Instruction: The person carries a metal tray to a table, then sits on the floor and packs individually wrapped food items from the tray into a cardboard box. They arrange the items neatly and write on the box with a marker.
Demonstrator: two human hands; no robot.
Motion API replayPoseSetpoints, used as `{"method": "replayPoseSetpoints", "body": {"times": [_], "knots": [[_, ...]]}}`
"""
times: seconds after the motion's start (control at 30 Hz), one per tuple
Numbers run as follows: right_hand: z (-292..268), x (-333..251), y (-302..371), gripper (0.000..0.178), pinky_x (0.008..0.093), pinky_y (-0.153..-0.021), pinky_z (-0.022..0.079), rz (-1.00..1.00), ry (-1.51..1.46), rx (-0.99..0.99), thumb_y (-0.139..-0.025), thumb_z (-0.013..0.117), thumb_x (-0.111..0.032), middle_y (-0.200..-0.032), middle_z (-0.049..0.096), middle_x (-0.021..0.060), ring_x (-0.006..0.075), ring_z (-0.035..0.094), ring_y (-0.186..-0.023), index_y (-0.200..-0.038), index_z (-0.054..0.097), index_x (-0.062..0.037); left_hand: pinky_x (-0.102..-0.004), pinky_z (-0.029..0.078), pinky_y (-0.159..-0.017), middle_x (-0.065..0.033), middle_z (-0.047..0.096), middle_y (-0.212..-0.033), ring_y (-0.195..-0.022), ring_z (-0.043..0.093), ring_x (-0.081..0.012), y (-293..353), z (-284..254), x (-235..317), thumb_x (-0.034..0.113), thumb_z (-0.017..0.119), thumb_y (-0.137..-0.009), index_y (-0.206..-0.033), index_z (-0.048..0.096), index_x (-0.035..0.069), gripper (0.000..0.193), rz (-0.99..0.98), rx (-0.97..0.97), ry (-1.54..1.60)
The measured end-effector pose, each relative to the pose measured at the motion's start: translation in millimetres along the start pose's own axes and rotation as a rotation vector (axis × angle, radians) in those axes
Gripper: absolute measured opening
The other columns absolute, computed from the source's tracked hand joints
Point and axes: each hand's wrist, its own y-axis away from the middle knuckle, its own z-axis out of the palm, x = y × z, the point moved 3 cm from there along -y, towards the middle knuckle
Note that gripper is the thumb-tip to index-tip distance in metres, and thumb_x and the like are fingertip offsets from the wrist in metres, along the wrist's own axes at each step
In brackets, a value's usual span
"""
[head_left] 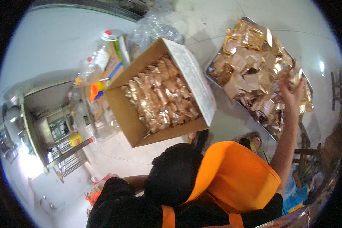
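We see a foil packet (294,74), gold-brown and shiny, near the right edge of a heaped pile, at the right hand (292,93). That hand's fingers are spread around it; we can't tell whether they grip it or only touch it. The pile sits on a metal tray (208,71) on the floor (201,15), a few yellow-rimmed packs (253,38) at its far end. Left of the tray we have an open cardboard box (125,117), tilted in view, with similar packets (161,95) packed in rows. The left hand is out of sight, so we can't tell its grip. Nearest us: orange apron (239,174) over black clothing. Beyond the box: clear plastic wrap (154,28). Far left: metal rack (62,161), yellow container (75,139).
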Motion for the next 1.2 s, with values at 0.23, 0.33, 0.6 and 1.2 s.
{"method": "replayPoseSetpoints", "body": {"times": [0.23,0.33,0.6,1.2], "knots": [[-18.2,30.0,3.3,0.049,0.0371,-0.086,0.053,0.097,-0.91,-0.287,-0.084,0.065,-0.032,-0.107,0.065,0.0088,0.0206,0.063,-0.097,-0.122,0.056,-0.0017,-0.0449,0.05,-0.089,-0.0152,0.068,-0.113,-0.102,0.065,-0.0294,-16.4,-17.6,7.4,0.028,0.059,-0.092,-0.115,0.066,0.007,0.032,0.125,-0.109,-0.111],[-20.2,11.4,20.8,0.055,0.045,-0.093,0.053,0.021,-1.067,-0.445,-0.085,0.063,-0.039,-0.117,0.064,0.0118,0.027,0.063,-0.108,-0.126,0.054,-0.0033,-0.0446,0.05,-0.09,-0.0145,0.068,-0.115,-0.103,0.065,-0.0288,-20.8,-19.5,2.7,0.028,0.06,-0.091,-0.116,0.067,0.008,0.033,0.216,-0.154,-0.139],[-11.8,-114.1,120.7,0.047,0.0434,-0.092,0.053,0.05,-0.984,-0.558,-0.092,0.055,-0.035,-0.12,0.061,0.0131,0.0266,0.061,-0.106,-0.127,0.053,-0.0042,-0.0454,0.052,-0.08,-0.0147,0.071,-0.093,-0.092,0.068,-0.0328,96.9,-124.0,49.0,0.04,0.058,-0.093,-0.093,0.075,0.01,0.034,0.172,0.5,-0.103],[89.5,-225.5,303.1,0.086,0.0388,-0.104,0.046,-0.152,-0.624,-1.154,-0.07,0.071,-0.013,-0.138,0.052,0.0116,0.0249,0.054,-0.123,-0.148,0.035,-0.0054,-0.039,0.05,-0.097,-0.0056,0.058,-0.127,-0.117,0.057,-0.019,276.9,-136.2,219.8,0.026,0.06,-0.099,-0.135,0.047,0.009,0.042,1.481,-0.303,1.476]]}}
